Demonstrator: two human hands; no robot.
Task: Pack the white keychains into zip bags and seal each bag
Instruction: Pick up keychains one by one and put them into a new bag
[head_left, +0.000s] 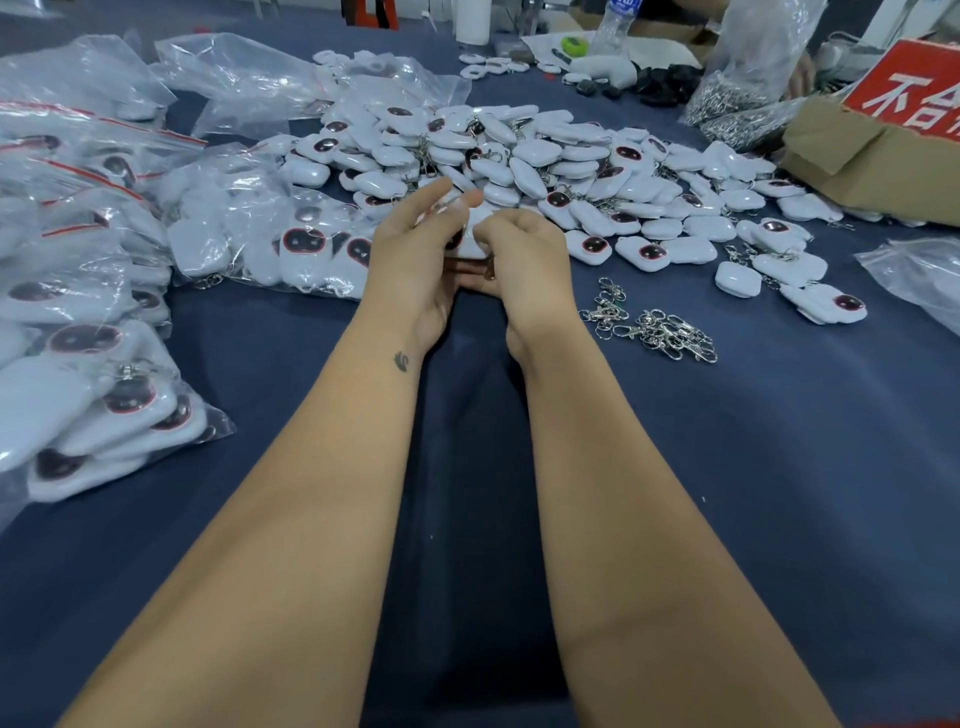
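Both hands meet at mid-desk over one white keychain (475, 236): the left hand (415, 260) cradles it with fingers half extended, and the right hand (519, 254) pinches at it with curled fingers. The keychain pile (519, 156) lies just beyond, and filled bags (104, 312) sit left, nearer the left hand.

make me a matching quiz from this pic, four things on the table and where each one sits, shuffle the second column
Things:
1. filled zip bags
2. loose metal clasps
3. cardboard box
4. water bottle

Places:
A. far right edge, behind the red sign
B. along the left side
C. far end of the table, top centre
D. on the blue cloth just right of the hands

Pairs: 1-B, 2-D, 3-A, 4-C
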